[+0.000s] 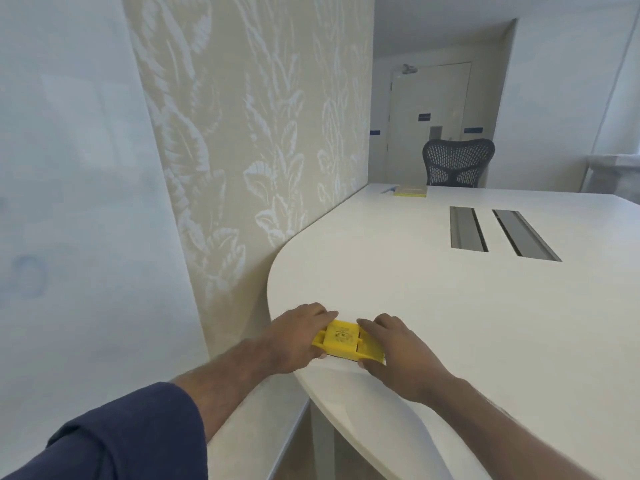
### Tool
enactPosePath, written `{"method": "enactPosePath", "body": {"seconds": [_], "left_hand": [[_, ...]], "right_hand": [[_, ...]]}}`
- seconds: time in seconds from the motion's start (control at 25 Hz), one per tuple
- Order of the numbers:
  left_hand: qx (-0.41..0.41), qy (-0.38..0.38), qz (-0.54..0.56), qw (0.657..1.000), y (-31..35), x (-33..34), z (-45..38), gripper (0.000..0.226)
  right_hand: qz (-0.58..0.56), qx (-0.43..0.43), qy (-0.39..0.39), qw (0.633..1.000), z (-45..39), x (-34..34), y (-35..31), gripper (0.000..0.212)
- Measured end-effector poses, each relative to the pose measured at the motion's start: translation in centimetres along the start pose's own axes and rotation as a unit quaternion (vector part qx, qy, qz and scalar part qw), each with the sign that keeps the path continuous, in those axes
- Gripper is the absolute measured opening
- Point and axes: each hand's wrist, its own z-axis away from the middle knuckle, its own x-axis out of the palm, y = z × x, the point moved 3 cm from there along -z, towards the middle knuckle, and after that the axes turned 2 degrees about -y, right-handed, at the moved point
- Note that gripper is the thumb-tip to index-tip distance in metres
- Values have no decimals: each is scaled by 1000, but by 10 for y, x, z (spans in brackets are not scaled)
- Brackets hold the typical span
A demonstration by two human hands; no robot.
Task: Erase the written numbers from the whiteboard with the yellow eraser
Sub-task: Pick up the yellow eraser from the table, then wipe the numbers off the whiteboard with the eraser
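The yellow eraser lies flat on the white table, close to its rounded near-left edge. My left hand grips the eraser's left end and my right hand grips its right end, fingers curled over the block. The whiteboard fills the left of the view as a pale glossy wall panel. A faint bluish smudge shaped like a ring shows on it at the far left; no sharp numbers are readable.
A leaf-patterned wall panel stands between the whiteboard and the table. Two grey cable slots are set in the tabletop. A yellow pad lies at the far end, with a dark mesh chair and a door behind.
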Motion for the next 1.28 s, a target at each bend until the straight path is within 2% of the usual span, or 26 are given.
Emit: {"method": "enactPosePath", "body": {"seconds": [0.44, 0.72, 1.04, 1.28], "left_hand": [[-64, 169, -115, 977, -37, -107, 94, 67], [-118, 243, -228, 935, -65, -171, 179, 69], [-197, 291, -322, 879, -78, -235, 299, 66], [-242, 311, -382, 836, -70, -273, 391, 65]], "right_hand": [[-19, -166, 100, 981, -65, -56, -104, 56], [-54, -268, 153, 950, -95, -76, -196, 60], [-67, -377, 218, 898, -107, -89, -323, 64], [-102, -465, 247, 844, -88, -90, -433, 70]]}}
